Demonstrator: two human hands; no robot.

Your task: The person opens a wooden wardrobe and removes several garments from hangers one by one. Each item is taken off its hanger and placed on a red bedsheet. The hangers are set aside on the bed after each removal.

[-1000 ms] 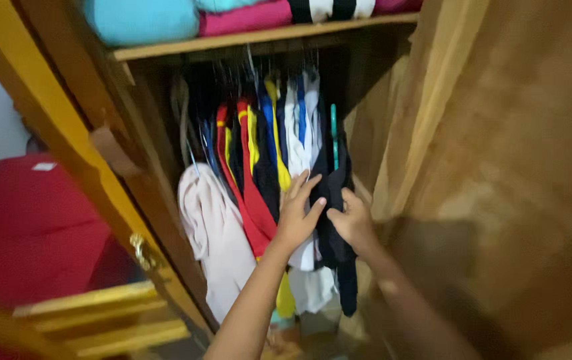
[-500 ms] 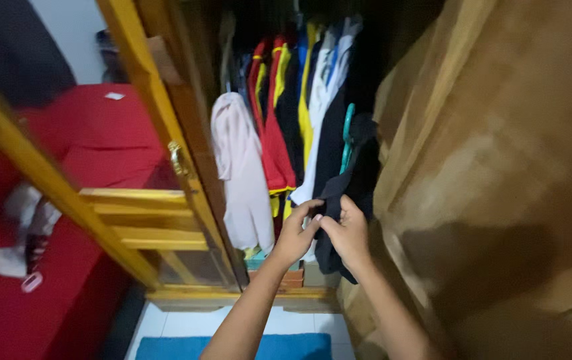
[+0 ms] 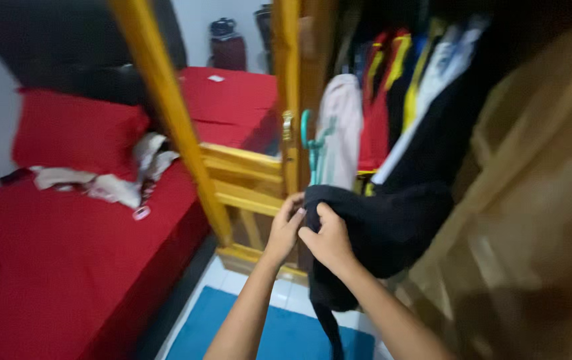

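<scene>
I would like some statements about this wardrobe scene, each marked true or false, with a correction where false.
1. Both hands grip a black garment. True: the left hand and the right hand hold its edge.
2. A teal plastic hanger sticks up above the garment. True.
3. The bed cover is blue. False: it is red; the floor mat is blue.
4. The wardrobe rail is bare. False: a pale pink garment and a red and yellow shirt hang there.

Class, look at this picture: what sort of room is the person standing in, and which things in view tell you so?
Most likely a bedroom: a bed with a red sheet, a wooden wardrobe with hanging clothes, and both hands holding a black garment.
</scene>
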